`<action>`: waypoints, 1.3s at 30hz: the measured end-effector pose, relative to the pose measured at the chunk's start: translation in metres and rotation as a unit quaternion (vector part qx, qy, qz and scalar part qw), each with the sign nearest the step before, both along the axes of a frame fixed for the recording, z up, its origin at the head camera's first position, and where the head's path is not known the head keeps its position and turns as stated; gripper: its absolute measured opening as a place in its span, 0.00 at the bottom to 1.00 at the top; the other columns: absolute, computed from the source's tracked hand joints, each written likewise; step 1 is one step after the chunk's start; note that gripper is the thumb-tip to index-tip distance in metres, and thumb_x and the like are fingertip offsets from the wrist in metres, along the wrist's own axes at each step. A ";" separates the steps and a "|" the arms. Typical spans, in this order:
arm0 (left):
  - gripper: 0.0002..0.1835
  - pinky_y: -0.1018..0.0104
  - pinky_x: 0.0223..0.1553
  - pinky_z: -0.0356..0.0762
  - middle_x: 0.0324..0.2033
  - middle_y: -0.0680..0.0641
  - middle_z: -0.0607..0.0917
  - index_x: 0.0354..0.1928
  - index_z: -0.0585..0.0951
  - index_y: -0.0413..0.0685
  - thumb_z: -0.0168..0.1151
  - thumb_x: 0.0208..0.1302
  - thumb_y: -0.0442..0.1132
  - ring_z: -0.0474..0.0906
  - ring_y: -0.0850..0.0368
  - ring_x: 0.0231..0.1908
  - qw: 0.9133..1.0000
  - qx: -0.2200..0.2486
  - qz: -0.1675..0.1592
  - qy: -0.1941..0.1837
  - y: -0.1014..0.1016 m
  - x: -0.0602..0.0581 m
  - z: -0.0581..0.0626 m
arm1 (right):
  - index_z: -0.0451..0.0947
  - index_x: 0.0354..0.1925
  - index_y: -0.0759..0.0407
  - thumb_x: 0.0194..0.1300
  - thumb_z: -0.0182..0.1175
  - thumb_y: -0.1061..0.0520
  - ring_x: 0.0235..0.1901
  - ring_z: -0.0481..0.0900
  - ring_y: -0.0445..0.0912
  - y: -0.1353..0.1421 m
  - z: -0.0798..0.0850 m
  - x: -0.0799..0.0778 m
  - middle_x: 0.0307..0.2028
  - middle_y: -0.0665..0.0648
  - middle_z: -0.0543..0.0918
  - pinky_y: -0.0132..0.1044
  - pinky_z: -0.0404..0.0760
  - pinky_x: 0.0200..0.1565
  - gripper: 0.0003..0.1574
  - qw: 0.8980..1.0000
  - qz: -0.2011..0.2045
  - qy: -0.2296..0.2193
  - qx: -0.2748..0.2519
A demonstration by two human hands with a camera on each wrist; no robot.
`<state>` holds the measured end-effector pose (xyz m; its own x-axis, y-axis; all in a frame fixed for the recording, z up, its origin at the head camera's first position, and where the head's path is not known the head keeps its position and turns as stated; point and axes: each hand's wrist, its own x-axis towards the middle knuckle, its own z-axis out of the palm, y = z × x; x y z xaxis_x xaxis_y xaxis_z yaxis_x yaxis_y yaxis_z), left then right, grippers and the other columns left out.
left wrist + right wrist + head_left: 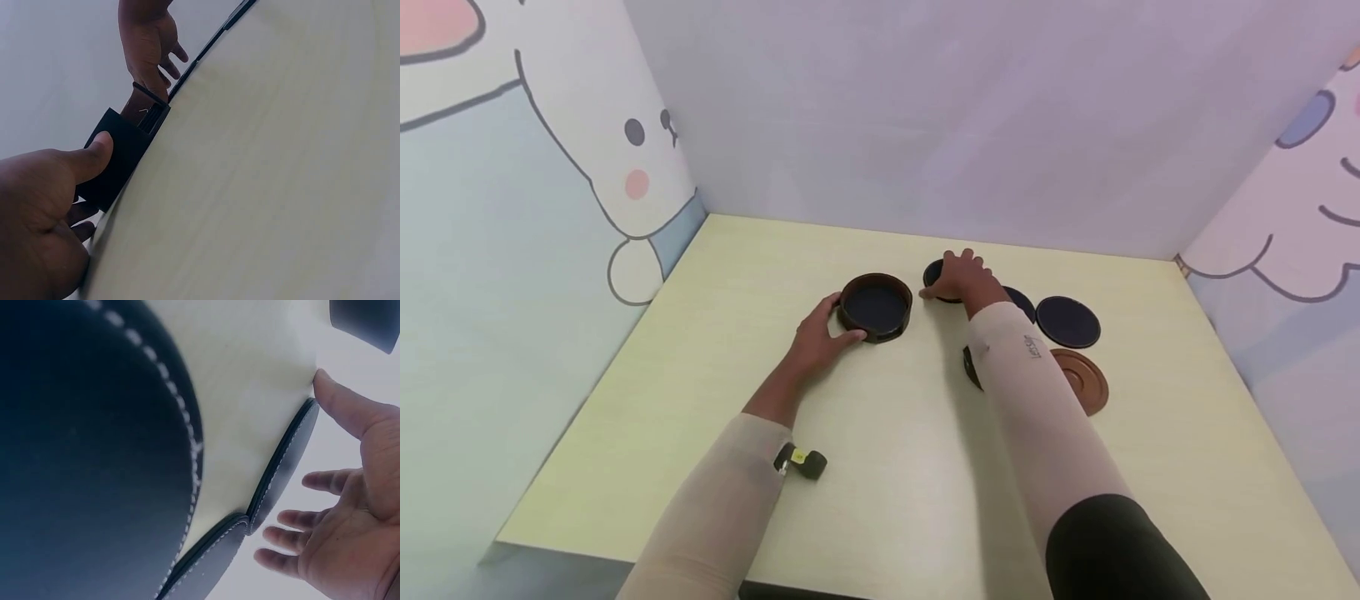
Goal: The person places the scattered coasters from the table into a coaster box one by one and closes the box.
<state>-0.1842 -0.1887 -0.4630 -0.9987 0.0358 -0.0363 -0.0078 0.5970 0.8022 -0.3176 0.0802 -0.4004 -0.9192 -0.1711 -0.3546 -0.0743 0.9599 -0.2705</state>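
A round dark coaster holder with a brown inner rim sits on the table, and my left hand grips its side. The thumb lies on the holder's wall in the left wrist view, fingers at the far side. At the back, my right hand is over a round black coaster. The right wrist view shows its thumb at the edge of that stitched coaster, the other fingers extended and spread. Whether the thumb touches the coaster, I cannot tell.
To the right lie more black coasters, one partly behind my right forearm. A brown ridged disc lies nearer, and another dark piece is half hidden by the sleeve. Walls stand behind and beside the table.
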 end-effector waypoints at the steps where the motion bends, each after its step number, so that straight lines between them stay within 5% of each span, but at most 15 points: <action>1: 0.50 0.41 0.87 0.57 0.85 0.41 0.65 0.87 0.58 0.47 0.75 0.73 0.51 0.56 0.42 0.86 1.000 0.001 0.000 0.000 0.000 0.000 0.000 | 0.51 0.86 0.60 0.72 0.66 0.32 0.81 0.55 0.71 0.000 0.000 -0.001 0.81 0.75 0.53 0.71 0.65 0.78 0.63 1.000 -0.001 -0.003 0.000; 10: 0.49 0.40 0.87 0.56 0.85 0.41 0.65 0.87 0.58 0.46 0.75 0.73 0.50 0.56 0.41 0.86 1.000 -0.002 -0.001 0.005 -0.002 0.000 0.003 | 0.52 0.86 0.61 0.74 0.65 0.34 0.81 0.53 0.70 0.000 -0.002 -0.008 0.81 0.74 0.56 0.71 0.69 0.76 0.60 1.000 0.018 -0.008 -0.004; 22: 0.49 0.40 0.86 0.57 0.84 0.39 0.66 0.86 0.59 0.45 0.75 0.73 0.50 0.57 0.40 0.86 1.000 -0.003 -0.008 0.016 0.000 -0.002 0.001 | 0.49 0.88 0.56 0.71 0.68 0.35 0.84 0.51 0.69 0.003 -0.003 -0.011 0.84 0.71 0.54 0.76 0.58 0.80 0.63 1.000 -0.007 0.000 -0.031; 39: 0.50 0.39 0.87 0.56 0.85 0.41 0.65 0.87 0.59 0.46 0.75 0.73 0.51 0.56 0.41 0.86 1.000 -0.003 -0.003 0.005 -0.001 -0.001 0.000 | 0.55 0.85 0.56 0.66 0.65 0.33 0.78 0.57 0.68 0.006 -0.006 -0.009 0.79 0.70 0.60 0.78 0.67 0.72 0.61 0.997 -0.029 0.057 -0.052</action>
<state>-0.1852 -0.1901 -0.4634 -0.9988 0.0419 -0.0259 0.0045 0.6012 0.7991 -0.3271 0.0864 -0.4068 -0.9621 -0.1473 -0.2295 -0.0563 0.9307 -0.3614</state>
